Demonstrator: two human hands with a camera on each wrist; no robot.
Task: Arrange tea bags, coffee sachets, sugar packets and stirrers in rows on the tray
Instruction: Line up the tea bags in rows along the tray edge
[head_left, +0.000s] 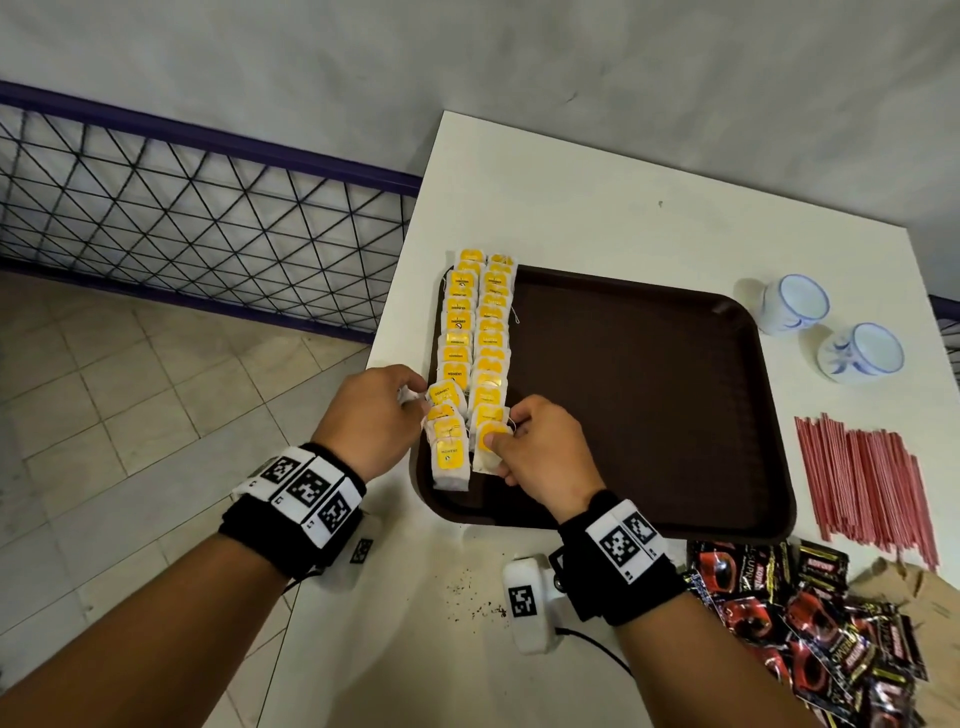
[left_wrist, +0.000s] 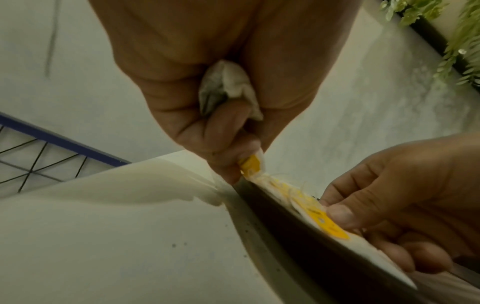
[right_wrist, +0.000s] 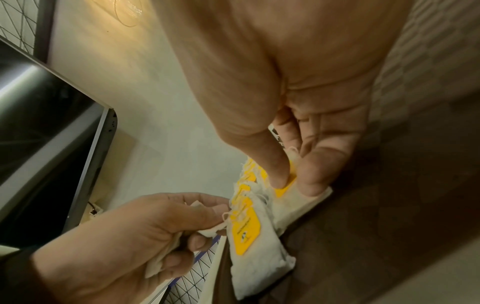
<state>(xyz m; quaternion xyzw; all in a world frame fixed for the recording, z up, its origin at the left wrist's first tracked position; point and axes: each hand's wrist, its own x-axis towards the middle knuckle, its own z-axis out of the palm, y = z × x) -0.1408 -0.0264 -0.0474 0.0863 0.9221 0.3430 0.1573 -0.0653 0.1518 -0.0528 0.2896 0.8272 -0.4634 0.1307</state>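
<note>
Two rows of white tea bags (head_left: 475, 332) with yellow tags run along the left side of the dark brown tray (head_left: 649, 395). My left hand (head_left: 384, 410) grips a tea bag (left_wrist: 228, 90) in its curled fingers at the tray's left rim, beside the left row. My right hand (head_left: 530, 441) pinches the nearest tea bag of the right row (head_left: 491, 447), thumb on its yellow tag (right_wrist: 283, 188). Red stirrers (head_left: 862, 483) lie right of the tray. Red and black coffee sachets (head_left: 800, 634) are piled at the front right.
Two white and blue cups (head_left: 795, 304) (head_left: 862, 353) stand on the white table (head_left: 597, 208) beyond the tray's right corner. A brown paper bag (head_left: 914, 592) lies by the sachets. Dark crumbs (head_left: 478, 597) dot the table's front. A wire fence (head_left: 182, 218) and tiled floor lie left.
</note>
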